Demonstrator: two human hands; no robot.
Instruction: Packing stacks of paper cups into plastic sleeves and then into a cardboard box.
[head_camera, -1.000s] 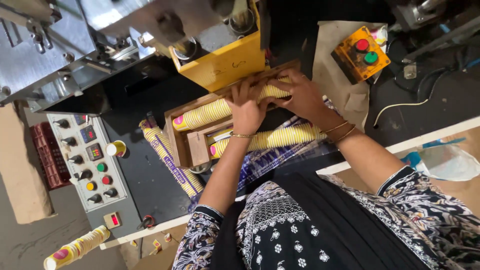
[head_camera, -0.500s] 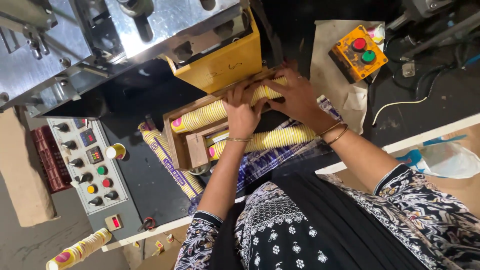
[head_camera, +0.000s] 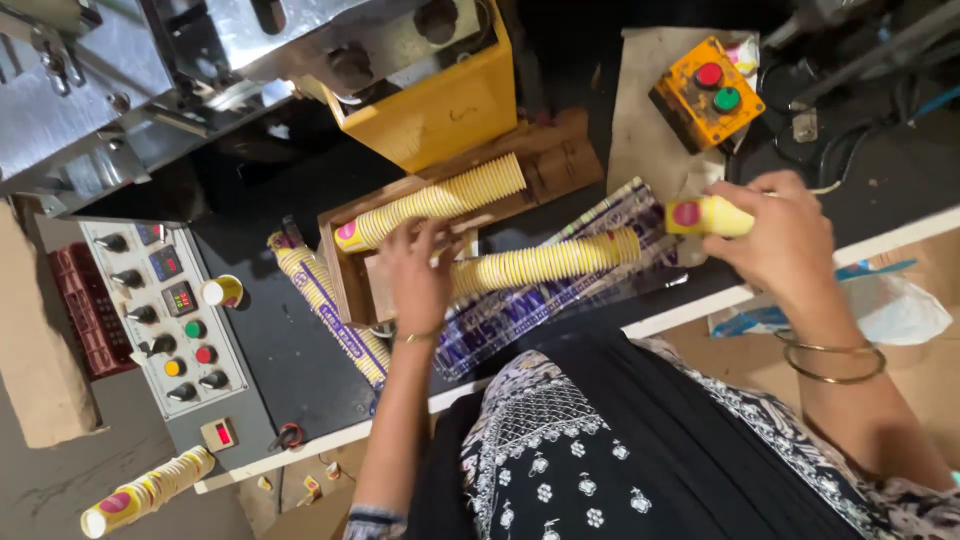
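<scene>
The right hand (head_camera: 775, 235) is closed around one short stack of yellow paper cups (head_camera: 708, 216), lying sideways with its pink end pointing left. The left hand (head_camera: 418, 275), fingers spread, rests on a long cup stack (head_camera: 545, 265) lying left to right. A second long stack (head_camera: 430, 203) lies slanted in the wooden tray (head_camera: 345, 275). That makes three stacks.

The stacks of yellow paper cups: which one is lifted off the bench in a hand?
The short stack in the right hand, held out to the right. The two long stacks lie on their sides in the wooden tray, by the left hand.
</scene>
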